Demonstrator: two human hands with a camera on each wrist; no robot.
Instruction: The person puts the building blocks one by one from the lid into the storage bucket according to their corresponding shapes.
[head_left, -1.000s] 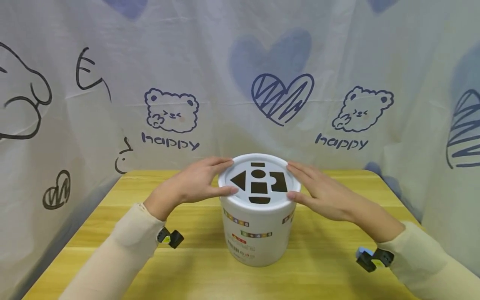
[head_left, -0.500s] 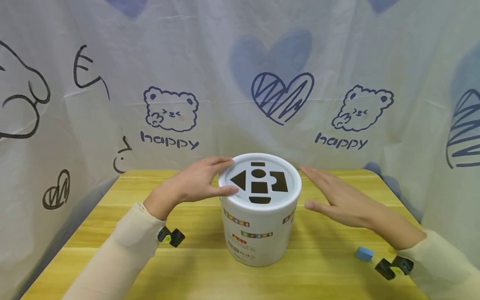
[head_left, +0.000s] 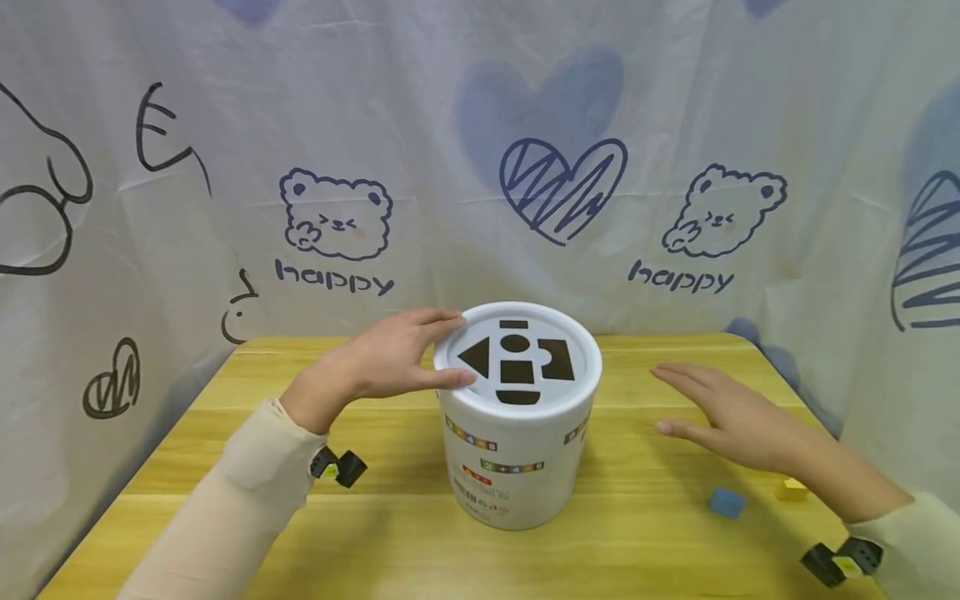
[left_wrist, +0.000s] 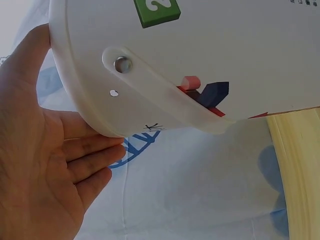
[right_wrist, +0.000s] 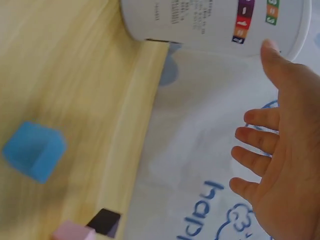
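Underneath, the bucket [head_left: 517, 442] meets a yellow tabletop [head_left: 397, 533]; behind hangs heart-printed cloth [head_left: 442, 133].

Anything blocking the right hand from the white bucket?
Nothing visible. The right hand is apart from the white bucket, with no object in the gap in the head view. The blue block and yellow block lie on the table, nearer the camera, off that path.

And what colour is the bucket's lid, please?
The lid is white, showing best in the head view.
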